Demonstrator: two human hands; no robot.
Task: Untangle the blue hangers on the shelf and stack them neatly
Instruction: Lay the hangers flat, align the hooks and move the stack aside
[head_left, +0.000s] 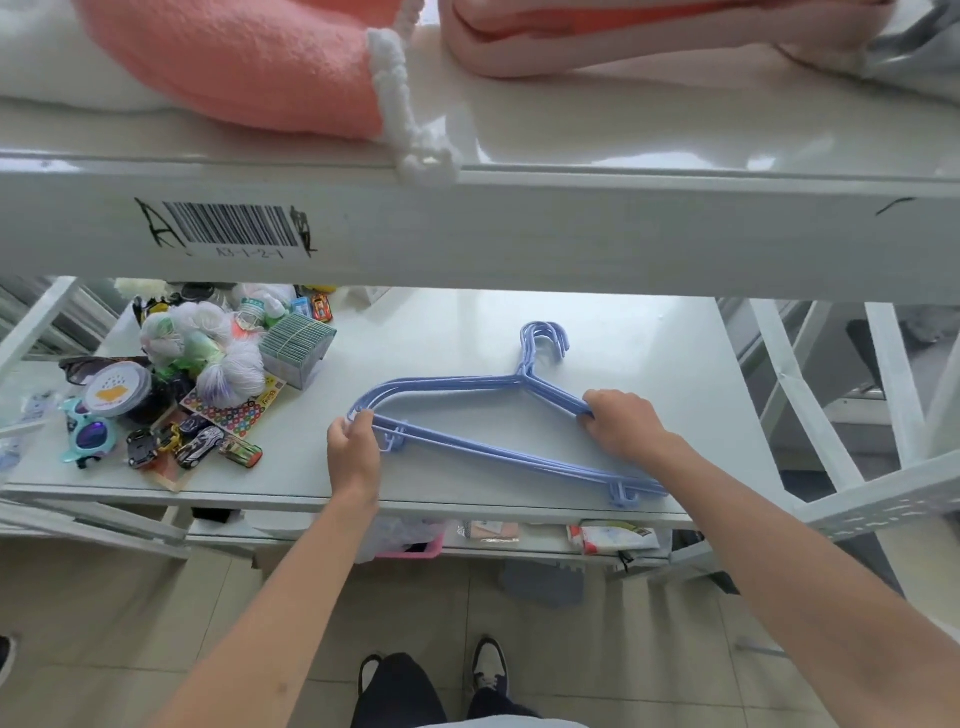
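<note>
Blue plastic hangers (483, 387) lie flat in a near-aligned stack on the white middle shelf (649, 338) of a metal rack, hooks nested together and pointing toward the back, while a person squares them up with both hands. The left hand (355, 451) pinches the stack's left shoulder bend, fingers (362, 422) curled and clamped on the rods; the right hand (623, 423) grips the right arm of the stack just below the necks, fingers wrapped over the rods with knuckles up. Both forearms reach in from below the shelf edge, wrists roughly level and the elbows spread wide. The untangling looks largely done, and what appears to remain is tidying: the lower bars fan slightly apart toward the right corner, which sits at the shelf's front lip. To finish well, the person would likely press the two ends inward together so shoulders and bars line up, keep the hooks nested, and slide the stack back from the edge so it cannot tip off. Well apart to the left sits a clutter of toy cars (195, 447), sunglasses (85, 434), a round tin (117, 389) and a sticker sheet (236, 413). Folded pink knitwear (249, 62) rests on the shelf above.
</note>
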